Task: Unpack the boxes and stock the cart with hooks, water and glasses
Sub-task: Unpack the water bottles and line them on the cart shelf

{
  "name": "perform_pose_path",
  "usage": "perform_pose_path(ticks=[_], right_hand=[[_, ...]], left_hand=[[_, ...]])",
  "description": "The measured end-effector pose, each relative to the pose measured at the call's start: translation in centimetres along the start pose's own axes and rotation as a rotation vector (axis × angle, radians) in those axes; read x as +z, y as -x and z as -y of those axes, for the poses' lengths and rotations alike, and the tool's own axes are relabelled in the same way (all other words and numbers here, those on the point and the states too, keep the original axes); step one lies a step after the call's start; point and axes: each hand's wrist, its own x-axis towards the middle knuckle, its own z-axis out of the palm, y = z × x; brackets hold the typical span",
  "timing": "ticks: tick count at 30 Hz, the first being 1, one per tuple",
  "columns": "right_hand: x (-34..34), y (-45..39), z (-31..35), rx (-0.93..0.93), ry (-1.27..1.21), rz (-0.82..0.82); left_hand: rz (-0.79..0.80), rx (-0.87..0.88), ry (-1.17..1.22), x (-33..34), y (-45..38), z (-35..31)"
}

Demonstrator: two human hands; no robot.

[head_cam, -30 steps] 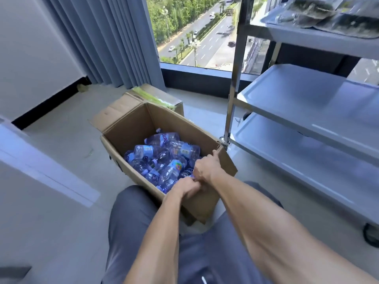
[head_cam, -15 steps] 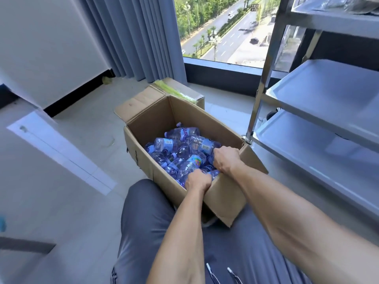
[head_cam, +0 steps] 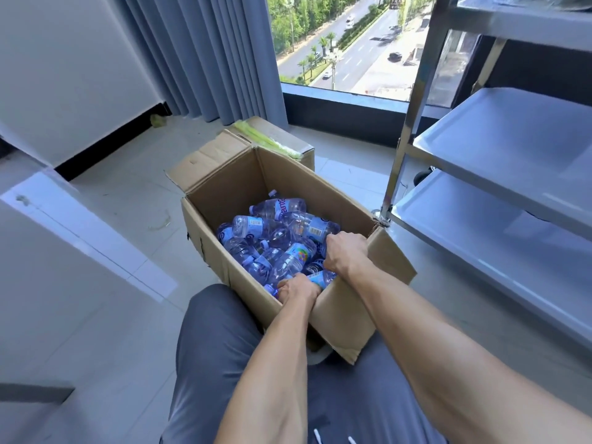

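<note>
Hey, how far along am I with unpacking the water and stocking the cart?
Done: the cardboard box is open, its flaps folded out. In hand: both hands are inside it, the left hand closing on a water bottle, the right hand reaching among the water bottles. Left: the box is still full, the cart's two visible lower shelves hold nothing, and the second box behind stays shut.

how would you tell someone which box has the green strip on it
Start at the steel cart on the right, then find the open cardboard box of water bottles beside it. The closed box sits just behind, toward the curtain; it alone is shut, with a green strip across its top.
</note>
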Motion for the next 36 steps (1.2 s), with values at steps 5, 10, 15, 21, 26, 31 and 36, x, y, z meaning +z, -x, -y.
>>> perform_pose_path(ticks=[5, 10, 15, 21, 26, 31, 36], right_hand=[[0.2, -0.3, 0.2, -0.012, -0.07, -0.023], [0.8, -0.6, 0.0, -0.018, -0.118, -0.117], [0.6, -0.4, 0.0, -0.019, -0.151, -0.114], [0.5, 1.1, -0.4, -0.022, -0.181, -0.088], [-0.5, -0.6, -0.5, 0.003, -0.284, -0.104], [-1.5, 0.7, -0.6, 0.12, -0.506, -0.078], [-4.6, 0.8, -2.1, 0.466, -1.306, -0.129]], left_hand=[[-0.063, 0.073, -0.266, 0.3, -2.4, 0.1], [-0.136, 0.168, -0.551, 0.6, -4.2, -0.1], [-0.165, 0.194, -0.442, 0.7, -3.8, 0.2], [0.007, 0.376, -0.273, 0.1, -1.0, 0.8], [-0.096, 0.337, -0.392, 0.2, -3.6, -0.5], [-0.193, 0.373, -0.579, -0.5, -2.5, -0.7], [-0.36, 0.393, -0.451, -3.3, 0.0, -1.4]])
